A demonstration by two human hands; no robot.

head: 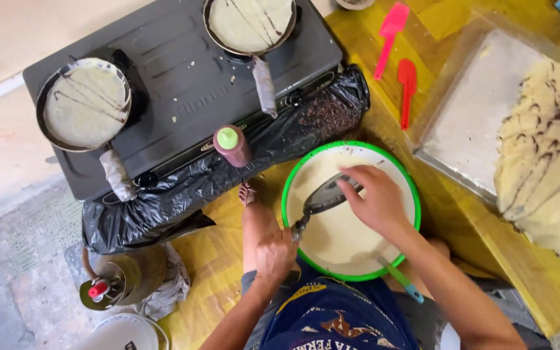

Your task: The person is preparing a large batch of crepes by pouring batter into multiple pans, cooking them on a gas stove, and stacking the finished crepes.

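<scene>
A green-rimmed bowl [396,175] of pale batter sits on the floor in front of me. Over it I hold a small dark pan [327,196], tilted face down toward the batter. My left hand [275,249] grips the pan's handle at the bowl's near-left rim. My right hand [375,198] rests on the pan's far edge, fingers curled on it. A teal-handled utensil [402,280] leans on the bowl's near rim. My bare foot [249,193] lies left of the bowl.
A grey two-burner stove [183,78] holds two pans with pale crepes streaked brown [85,104] [249,23]. A brown squeeze bottle with a green cap [231,146] stands on a black plastic bag [163,201]. Pink and red spatulas [398,58], a tray of stacked crepes [542,149], gas canister [108,285].
</scene>
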